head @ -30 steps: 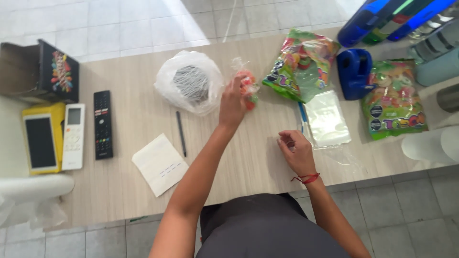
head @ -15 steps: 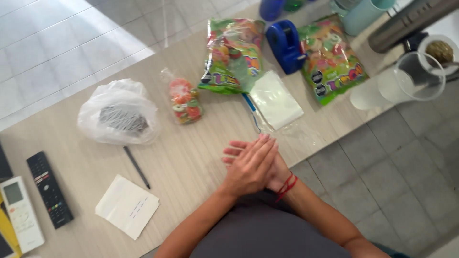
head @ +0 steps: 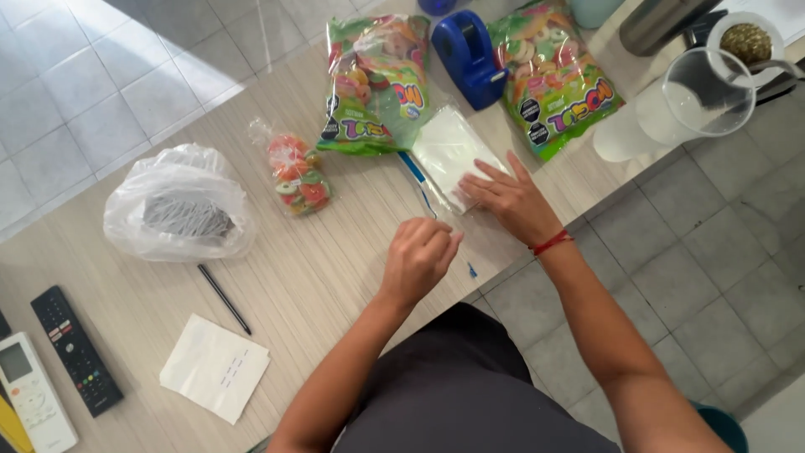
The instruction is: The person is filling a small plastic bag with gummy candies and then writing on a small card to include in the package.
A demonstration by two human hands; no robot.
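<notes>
- Right hand point(head: 513, 201) flat on tabletop point(head: 335, 268), fingers spread, fingertips on the near edge of a stack of small clear bags point(head: 449, 151); grip wide, holding nothing, pressing down only.
- Red cord bracelet point(head: 551, 243) on right wrist.
- Left hand point(head: 419, 256) just beside the right, fingers curled in loosely over a thin clear film on the tabletop; cannot tell whether anything is pinched in that grip.
- Stack of clear bags just right of tabletop centre, between the two large candy packets, near front edge.
- Small filled bag of gummy rings point(head: 295, 176) lying on tabletop left of the stack, apart from both hands.
- Large green candy packet point(head: 373, 88) behind it, open; second green candy packet point(head: 553, 75) farther right.
- Blue tape dispenser point(head: 470, 54) between the two packets.
- White plastic bag with dark contents point(head: 180, 205) at left; black pen point(head: 224, 299) just in front of it.
- White paper slip point(head: 215, 367) near front edge; black remote point(head: 75, 351) and white remote point(head: 29, 390) far left.
- Clear measuring jug point(head: 700, 92) at right, off tabletop corner.
</notes>
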